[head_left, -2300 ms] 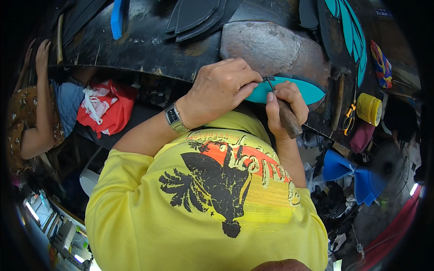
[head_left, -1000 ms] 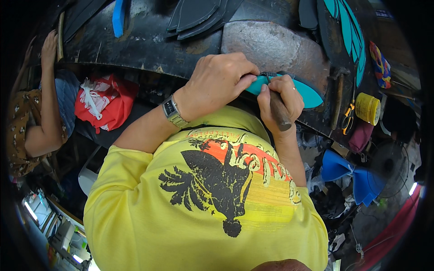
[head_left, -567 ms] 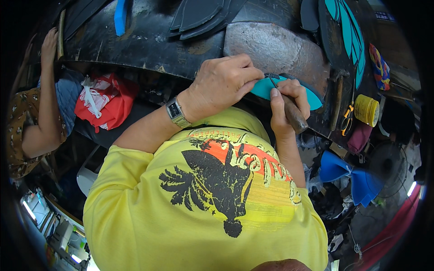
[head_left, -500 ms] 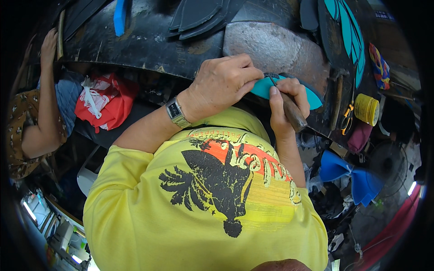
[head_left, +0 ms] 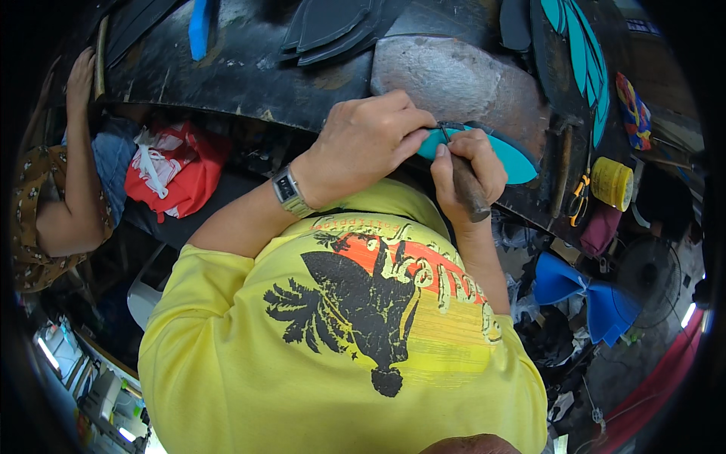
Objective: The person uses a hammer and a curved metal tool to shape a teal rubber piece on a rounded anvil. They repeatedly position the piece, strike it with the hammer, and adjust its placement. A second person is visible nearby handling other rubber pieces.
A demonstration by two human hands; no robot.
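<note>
My left hand (head_left: 367,140) pinches the left end of a teal sole-shaped piece (head_left: 510,159) with a dark edge, held at the front edge of the workbench. In my right hand (head_left: 476,159) is a wooden-handled awl (head_left: 470,193), its handle pointing back toward me. The awl's thin dark metal shaft reaches the piece's far edge close to my left fingertips; its very tip is too small to make out. Just beyond the piece lies a worn, greyish slab (head_left: 461,76) on the bench.
Dark cut pieces (head_left: 340,30) and teal pieces (head_left: 578,53) lie on the black bench (head_left: 249,83). On the right are orange-handled scissors (head_left: 580,200) and a yellow tub (head_left: 612,184). Another person's arm (head_left: 79,151) rests at the left, near a red bag (head_left: 181,170).
My right hand and the awl have shifted slightly left, closer to my left fingers. The left hand still grips the teal piece and has barely moved.
</note>
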